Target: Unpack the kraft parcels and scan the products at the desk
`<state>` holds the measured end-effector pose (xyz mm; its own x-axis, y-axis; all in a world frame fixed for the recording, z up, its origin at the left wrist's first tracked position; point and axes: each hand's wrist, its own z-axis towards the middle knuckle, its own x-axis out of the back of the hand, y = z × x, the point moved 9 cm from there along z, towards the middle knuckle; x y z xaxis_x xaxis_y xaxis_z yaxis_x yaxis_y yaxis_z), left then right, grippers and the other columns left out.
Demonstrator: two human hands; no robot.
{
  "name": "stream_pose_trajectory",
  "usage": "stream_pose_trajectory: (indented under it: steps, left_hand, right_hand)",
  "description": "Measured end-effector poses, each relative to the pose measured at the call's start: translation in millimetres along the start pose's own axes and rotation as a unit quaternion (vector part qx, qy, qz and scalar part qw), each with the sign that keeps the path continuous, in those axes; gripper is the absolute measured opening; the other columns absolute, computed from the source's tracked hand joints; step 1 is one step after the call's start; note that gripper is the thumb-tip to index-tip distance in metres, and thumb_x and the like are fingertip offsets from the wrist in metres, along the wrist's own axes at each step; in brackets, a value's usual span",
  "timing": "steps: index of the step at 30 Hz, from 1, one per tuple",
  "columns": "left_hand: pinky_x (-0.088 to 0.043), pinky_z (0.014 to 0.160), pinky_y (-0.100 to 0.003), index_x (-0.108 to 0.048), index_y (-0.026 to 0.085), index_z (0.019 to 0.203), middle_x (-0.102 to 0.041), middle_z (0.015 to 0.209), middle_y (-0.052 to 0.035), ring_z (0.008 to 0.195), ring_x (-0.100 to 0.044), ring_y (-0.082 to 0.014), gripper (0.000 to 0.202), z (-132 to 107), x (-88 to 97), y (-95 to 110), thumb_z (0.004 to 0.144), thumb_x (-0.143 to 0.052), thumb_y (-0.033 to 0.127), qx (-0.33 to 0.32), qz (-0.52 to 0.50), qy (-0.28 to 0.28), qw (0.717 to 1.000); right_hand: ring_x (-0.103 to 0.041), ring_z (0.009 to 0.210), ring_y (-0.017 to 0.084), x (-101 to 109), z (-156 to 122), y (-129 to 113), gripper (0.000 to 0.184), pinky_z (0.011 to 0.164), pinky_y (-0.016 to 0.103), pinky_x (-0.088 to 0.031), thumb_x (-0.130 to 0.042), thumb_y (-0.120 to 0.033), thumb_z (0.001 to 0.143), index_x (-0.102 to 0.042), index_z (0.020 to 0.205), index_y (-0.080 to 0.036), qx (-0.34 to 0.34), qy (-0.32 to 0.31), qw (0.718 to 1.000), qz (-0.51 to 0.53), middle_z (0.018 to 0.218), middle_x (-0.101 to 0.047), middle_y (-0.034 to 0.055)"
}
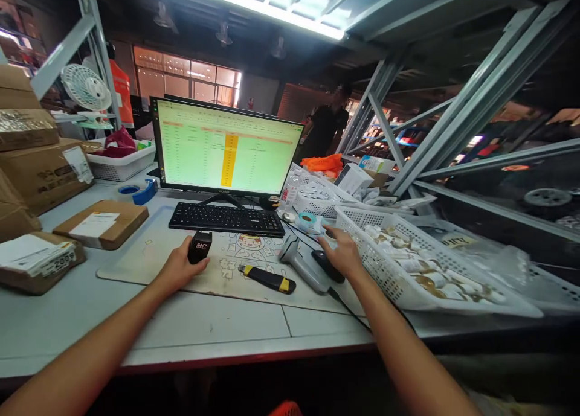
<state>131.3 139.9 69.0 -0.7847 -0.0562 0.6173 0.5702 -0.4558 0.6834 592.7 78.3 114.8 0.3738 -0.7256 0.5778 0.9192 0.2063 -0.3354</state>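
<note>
"Which step is in hand?"
"Holding, I judge: my left hand (181, 264) grips a small black box (200, 247) upright, near the keyboard (225, 218)."
"And the right?"
"My right hand (343, 251), fingers spread, is at the mouse (327, 266); contact I cannot tell."
"The next move?"
"It seems to call for a steady left grip. The box is well apart from my right, the scanner (302, 265) between."
</note>
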Motion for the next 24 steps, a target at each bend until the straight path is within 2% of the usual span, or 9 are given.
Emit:
stream_pose_trajectory:
  steps: [2, 4, 5, 7, 12, 15, 17, 20, 24]
  left_hand:
    - [-0.047, 0.070, -0.032, -0.053, 0.020, 0.105, -0.068, 0.085, -0.0040, 0.076, -0.063, -0.0236, 0.044, 0.5, -3.4, 1.2, 0.078, -0.065, 0.053, -0.006, -0.019, -0.005, 1.000]
    - [-0.047, 0.070, -0.032, -0.055, 0.020, 0.105, -0.069, 0.087, -0.0046, 0.077, -0.063, -0.0233, 0.043, 0.7, -7.3, 1.3, 0.078, -0.065, 0.052, -0.007, -0.036, -0.014, 0.999]
    - [-0.048, 0.071, -0.032, -0.056, 0.019, 0.105, -0.069, 0.089, -0.0050, 0.079, -0.063, -0.0235, 0.043, 0.6, -8.6, 1.0, 0.078, -0.065, 0.052, -0.005, -0.043, -0.018, 0.999]
    - [-0.048, 0.072, -0.033, -0.057, 0.019, 0.106, -0.070, 0.091, -0.0054, 0.081, -0.064, -0.0239, 0.044, 0.1, -10.2, 0.5, 0.079, -0.066, 0.053, 0.000, -0.050, -0.026, 0.998]
    - [-0.049, 0.071, -0.033, -0.059, 0.017, 0.111, -0.069, 0.092, -0.0050, 0.081, -0.063, -0.0236, 0.049, -1.7, -13.3, 1.4, 0.083, -0.067, 0.055, -0.004, -0.070, -0.046, 0.996]
    - [-0.051, 0.074, -0.034, -0.059, 0.017, 0.117, -0.071, 0.097, -0.0055, 0.084, -0.065, -0.0241, 0.051, -1.9, -17.2, -1.0, 0.086, -0.066, 0.057, -0.005, -0.089, -0.057, 0.994]
    - [-0.053, 0.077, -0.035, -0.059, 0.017, 0.119, -0.072, 0.102, -0.0067, 0.091, -0.067, -0.0262, 0.054, -1.1, -16.8, -4.1, 0.084, -0.068, 0.057, -0.001, -0.089, -0.042, 0.995]
    - [-0.055, 0.082, -0.039, -0.055, 0.017, 0.126, -0.072, 0.109, -0.0087, 0.099, -0.069, -0.0297, 0.063, -0.6, -17.5, -11.9, 0.081, -0.069, 0.058, 0.032, -0.096, -0.026, 0.995]
    - [-0.056, 0.093, -0.045, -0.045, 0.019, 0.137, -0.073, 0.115, -0.0109, 0.104, -0.071, -0.0312, 0.075, -2.1, -24.1, -16.7, 0.079, -0.071, 0.058, 0.068, -0.140, -0.043, 0.987]
  right_hand:
    - [-0.064, 0.125, 0.039, -2.0, -23.6, 56.7, 0.061, 0.113, 0.060, -0.046, -0.055, -0.062, 0.091, -0.071, 0.124, -0.013, -0.044, -0.040, 0.998, -0.033, 0.129, -0.071, 0.0217]
    - [-0.064, 0.127, 0.038, -13.5, -45.9, 87.0, 0.066, 0.114, 0.059, -0.046, -0.054, -0.064, 0.090, -0.069, 0.129, -0.013, -0.068, -0.080, 0.994, -0.028, 0.133, -0.069, 0.0211]
    - [-0.064, 0.128, 0.036, -19.1, -53.9, 93.2, 0.067, 0.114, 0.057, -0.047, -0.054, -0.065, 0.091, -0.068, 0.131, -0.014, -0.073, -0.091, 0.993, -0.022, 0.135, -0.068, 0.0203]
    - [-0.063, 0.129, 0.034, -26.8, -61.8, 91.8, 0.065, 0.115, 0.055, -0.047, -0.055, -0.064, 0.093, -0.065, 0.136, -0.016, -0.069, -0.096, 0.993, -0.010, 0.138, -0.067, 0.0185]
    - [-0.061, 0.132, 0.032, -39.8, -59.9, 69.9, 0.061, 0.116, 0.052, -0.046, -0.059, -0.055, 0.092, -0.063, 0.141, -0.018, -0.030, -0.122, 0.992, 0.001, 0.141, -0.065, 0.0158]
    - [-0.064, 0.127, 0.031, -42.0, -61.6, 74.5, 0.055, 0.113, 0.050, -0.049, -0.056, -0.049, 0.093, -0.065, 0.138, -0.019, -0.046, -0.117, 0.992, -0.022, 0.138, -0.065, 0.0144]
    - [-0.065, 0.124, 0.031, -42.0, -64.1, 79.3, 0.052, 0.111, 0.049, -0.051, -0.055, -0.048, 0.094, -0.067, 0.135, -0.020, -0.052, -0.107, 0.992, -0.036, 0.137, -0.066, 0.0132]
    - [-0.066, 0.122, 0.031, -42.1, -66.8, 84.0, 0.049, 0.110, 0.050, -0.051, -0.054, -0.049, 0.095, -0.069, 0.132, -0.022, -0.054, -0.096, 0.992, -0.054, 0.136, -0.065, 0.0124]
    - [-0.065, 0.123, 0.032, -42.1, -67.9, 89.4, 0.048, 0.108, 0.050, -0.053, -0.054, -0.047, 0.095, -0.071, 0.131, -0.021, -0.070, -0.095, 0.989, -0.084, 0.138, -0.064, 0.0137]
